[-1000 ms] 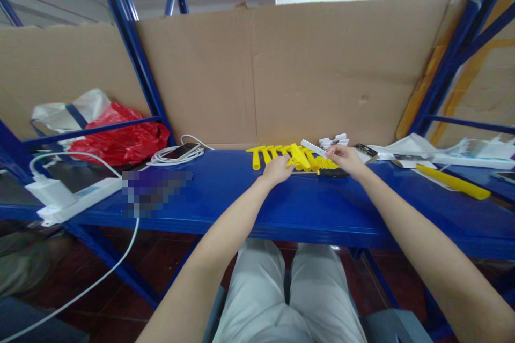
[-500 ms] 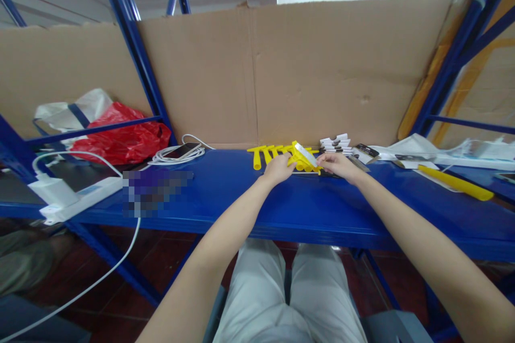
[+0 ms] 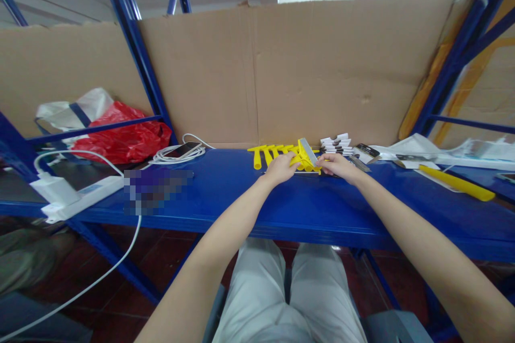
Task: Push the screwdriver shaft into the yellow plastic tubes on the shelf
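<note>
My left hand (image 3: pixel 281 168) is closed around the handle of a yellow scraper (image 3: pixel 301 154), which is tilted with its flat grey-white blade strip (image 3: pixel 308 152) facing up. My right hand (image 3: pixel 335 164) pinches at the lower right end of that strip, its fingertips close together. Behind and beside the hands, several more yellow scrapers (image 3: pixel 257 158) lie in a row on the blue table (image 3: pixel 225 193). Right of the row is a stack of small white and black packets (image 3: pixel 337 143). The handle is partly hidden by my left fingers.
A long yellow piece (image 3: pixel 456 182) and clear plastic wrapping (image 3: pixel 414 147) lie at the right. Toward the left are a coiled white cable (image 3: pixel 161 156) with a phone (image 3: pixel 183 149), a power strip (image 3: pixel 82 198) and a red bag (image 3: pixel 124 131). A cardboard panel (image 3: pixel 322 75) stands behind.
The scraper has turned slightly, so its strip now shows greyer and slants more steeply. Both hands have stayed in nearly the same place.
</note>
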Demonstrator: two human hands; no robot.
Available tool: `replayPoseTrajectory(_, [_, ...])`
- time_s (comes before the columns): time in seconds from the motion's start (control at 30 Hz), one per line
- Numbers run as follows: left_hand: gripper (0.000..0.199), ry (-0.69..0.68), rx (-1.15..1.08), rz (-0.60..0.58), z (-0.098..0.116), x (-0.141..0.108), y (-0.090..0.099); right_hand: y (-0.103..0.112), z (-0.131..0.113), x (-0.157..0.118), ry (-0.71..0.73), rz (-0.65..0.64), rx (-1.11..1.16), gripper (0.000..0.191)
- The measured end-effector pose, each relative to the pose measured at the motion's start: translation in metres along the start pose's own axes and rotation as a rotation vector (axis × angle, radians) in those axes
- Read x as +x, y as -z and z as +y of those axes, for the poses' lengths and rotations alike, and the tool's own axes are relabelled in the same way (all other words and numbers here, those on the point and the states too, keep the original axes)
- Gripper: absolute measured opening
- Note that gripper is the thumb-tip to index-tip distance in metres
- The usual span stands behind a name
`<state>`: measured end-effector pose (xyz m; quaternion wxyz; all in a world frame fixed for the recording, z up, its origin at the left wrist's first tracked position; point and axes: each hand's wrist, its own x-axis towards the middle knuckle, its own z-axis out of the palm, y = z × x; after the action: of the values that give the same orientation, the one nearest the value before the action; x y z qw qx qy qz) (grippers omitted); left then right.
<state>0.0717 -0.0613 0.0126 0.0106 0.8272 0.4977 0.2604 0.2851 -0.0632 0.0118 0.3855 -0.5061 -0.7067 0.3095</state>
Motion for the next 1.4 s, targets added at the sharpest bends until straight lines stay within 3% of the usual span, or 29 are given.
replayPoseTrajectory(0.17, [0.052,-0.087,0.049,-0.004,0.0,-0.005,0.005,0.002,0.0,0.0,-0.005,-0.019,-0.045,0.034])
replayPoseTrajectory(0.43, [0.051,-0.169,0.255,-0.126,0.006,-0.011,0.012,0.0,-0.003,-0.001,0.004,-0.022,-0.047,0.038])
replayPoseTrajectory(0.7, [0.052,-0.179,0.263,-0.144,0.013,-0.014,0.015,-0.002,-0.004,-0.002,-0.003,-0.003,0.031,0.034])
replayPoseTrajectory(1.03, [0.054,-0.208,0.281,-0.133,0.014,-0.015,0.011,-0.004,0.0,0.001,0.005,-0.035,0.187,0.041])
replayPoseTrajectory(1.4, [0.065,-0.215,0.309,-0.114,0.013,-0.013,-0.001,-0.011,0.005,0.005,-0.035,-0.044,0.158,0.043])
